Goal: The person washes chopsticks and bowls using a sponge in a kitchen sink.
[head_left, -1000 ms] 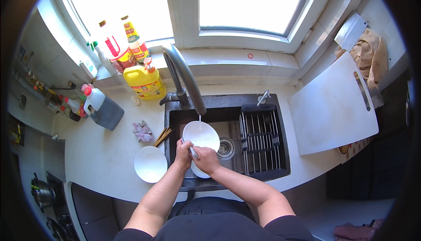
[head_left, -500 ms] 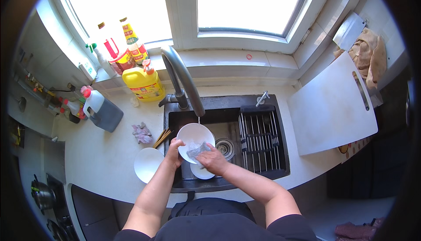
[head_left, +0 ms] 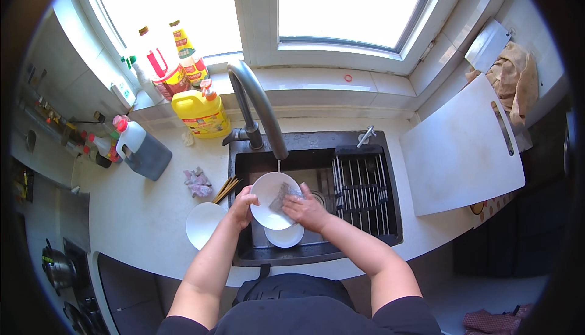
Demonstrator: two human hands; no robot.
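Note:
Over the black sink [head_left: 317, 248], my left hand [head_left: 243, 206] grips a white bowl [head_left: 264, 187] by its left rim, thumb on the edge. The bowl is tilted, its inside facing up toward me. With fingers laid over it, my right hand [head_left: 308, 210] presses a grey mesh dishcloth [head_left: 279, 198] against the bowl's inner right side. A thin stream of water falls from the curved faucet [head_left: 268, 115] just behind the bowl. Below, a smaller white dish [head_left: 284, 237] rests in the sink, partly covered by the held bowl.
Another white bowl [head_left: 201, 222] stands on the counter left of the sink, near wooden chopsticks [head_left: 225, 190] and a crumpled purplish rag [head_left: 198, 182]. A draining rack [head_left: 361, 196] spans the sink's right side. Behind are a yellow jug [head_left: 201, 114] and several bottles; a white cutting board [head_left: 462, 152] leans at right.
My right hand and the dishcloth have moved up and right across the bowl's inside. The bowl has shifted slightly right, and more of the dish beneath it shows.

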